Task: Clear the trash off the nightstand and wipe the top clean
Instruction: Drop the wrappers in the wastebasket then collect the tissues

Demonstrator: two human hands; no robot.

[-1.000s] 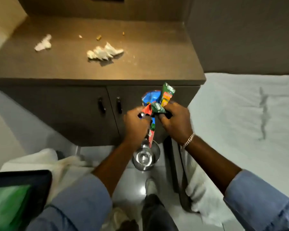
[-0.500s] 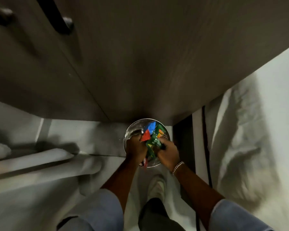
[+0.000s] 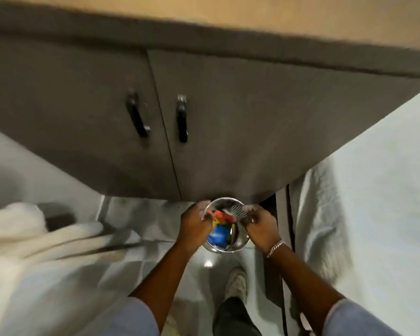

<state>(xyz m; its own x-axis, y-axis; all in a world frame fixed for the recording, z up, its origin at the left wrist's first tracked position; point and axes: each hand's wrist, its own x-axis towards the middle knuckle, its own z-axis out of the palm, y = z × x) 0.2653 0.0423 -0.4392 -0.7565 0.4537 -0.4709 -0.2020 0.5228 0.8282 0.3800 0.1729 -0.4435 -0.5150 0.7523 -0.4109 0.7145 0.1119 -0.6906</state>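
A bundle of colourful snack wrappers (image 3: 219,233), red, yellow and blue, sits inside a small shiny metal bin (image 3: 241,245) on the floor at the foot of the nightstand (image 3: 228,122). My left hand (image 3: 194,224) is at the bin's left rim, fingers pinched on the red top of the wrappers. My right hand (image 3: 257,222) hovers at the right rim with curled fingers; blur hides whether it still touches the wrappers. Only the nightstand's front edge and two doors show; its top is out of view.
Two black door handles (image 3: 181,118) are on the nightstand front. A white-sheeted bed (image 3: 373,190) runs along the right. White towels or bedding (image 3: 34,238) lie on the floor at left. My shoe (image 3: 236,283) stands just behind the bin.
Both hands carried the wrappers down from in front of the nightstand doors into the bin. The wrappers now sit lower inside it, and my hands have spread to the rim.
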